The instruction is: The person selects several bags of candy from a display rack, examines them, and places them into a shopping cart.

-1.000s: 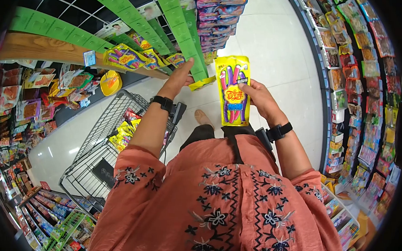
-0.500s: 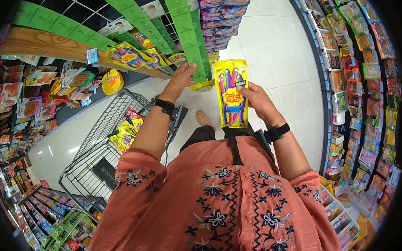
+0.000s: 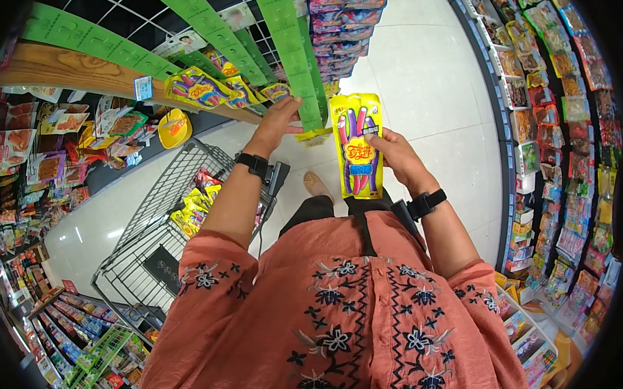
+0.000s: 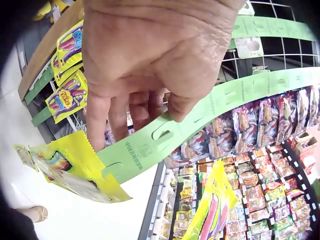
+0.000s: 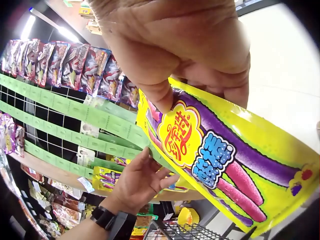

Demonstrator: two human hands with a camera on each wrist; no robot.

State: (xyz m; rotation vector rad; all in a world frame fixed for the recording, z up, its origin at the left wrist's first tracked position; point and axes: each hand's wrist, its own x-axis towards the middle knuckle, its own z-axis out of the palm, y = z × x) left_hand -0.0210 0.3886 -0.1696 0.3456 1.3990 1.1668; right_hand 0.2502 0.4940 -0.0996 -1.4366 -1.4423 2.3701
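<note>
My right hand (image 3: pixel 403 157) grips a yellow candy bag (image 3: pixel 354 179) with pink and purple sticks printed on it, held upright in front of the body. In the right wrist view the thumb lies on the front of the bag and the other fingers go behind it. My left hand (image 3: pixel 275 126) pinches a long green hang strip (image 4: pixel 145 150) near its lower end, thumb on the near face, fingers partly hidden behind. Another yellow bag (image 4: pixel 75 167) hangs at the end of this strip, just below the left fingers.
More yellow bags (image 3: pixel 197 88) hang from neighbouring green strips (image 3: pixel 101 42) at a wooden shelf edge (image 3: pixel 71 69). A wire shopping cart (image 3: pixel 147 235) holding yellow packets stands at the left. Purple-blue packets (image 3: pixel 345 27) hang ahead, and stocked shelves (image 3: pixel 540 136) line the right.
The bag in my right hand has shifted slightly left and down. My left hand stays at the strip's lower end, and the strip has swung slightly to the right.
</note>
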